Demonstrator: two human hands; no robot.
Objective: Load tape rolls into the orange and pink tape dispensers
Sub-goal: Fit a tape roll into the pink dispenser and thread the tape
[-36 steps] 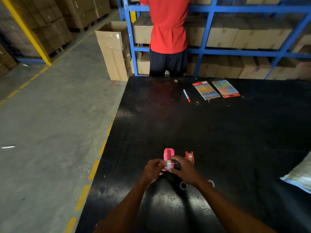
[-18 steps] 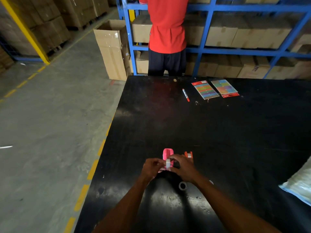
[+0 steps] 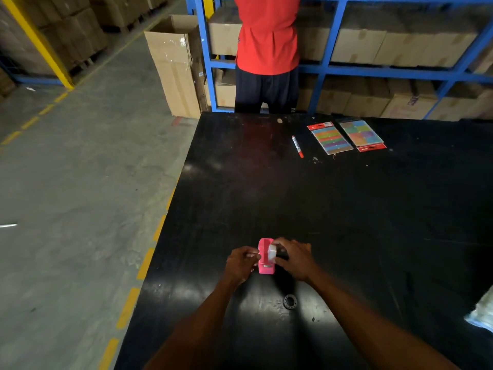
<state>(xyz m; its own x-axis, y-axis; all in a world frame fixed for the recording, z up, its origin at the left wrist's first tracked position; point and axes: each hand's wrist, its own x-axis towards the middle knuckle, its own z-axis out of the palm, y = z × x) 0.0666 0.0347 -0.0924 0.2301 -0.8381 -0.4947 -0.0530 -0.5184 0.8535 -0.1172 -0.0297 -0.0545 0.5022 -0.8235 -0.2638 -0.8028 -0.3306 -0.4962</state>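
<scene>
The pink tape dispenser (image 3: 266, 259) stands on the black table (image 3: 346, 209) near its front left. My left hand (image 3: 241, 263) grips the dispenser's left side. My right hand (image 3: 294, 259) holds a pale tape roll (image 3: 272, 253) against the dispenser's open top right side. The orange dispenser is hidden behind my right hand. A small dark ring (image 3: 290, 301), like a tape core, lies on the table just in front of my right wrist.
A red marker (image 3: 297, 146) and two colourful card packs (image 3: 330, 140) (image 3: 362, 134) lie at the table's far side. A person in a red shirt (image 3: 268, 36) stands at blue shelving there. A white bag (image 3: 482, 313) sits at the right edge. The table's left edge drops to floor.
My right hand has moved over the orange dispenser, which is now hidden. The tape roll has shifted up toward the pink dispenser's top, and my left hand now grips its side.
</scene>
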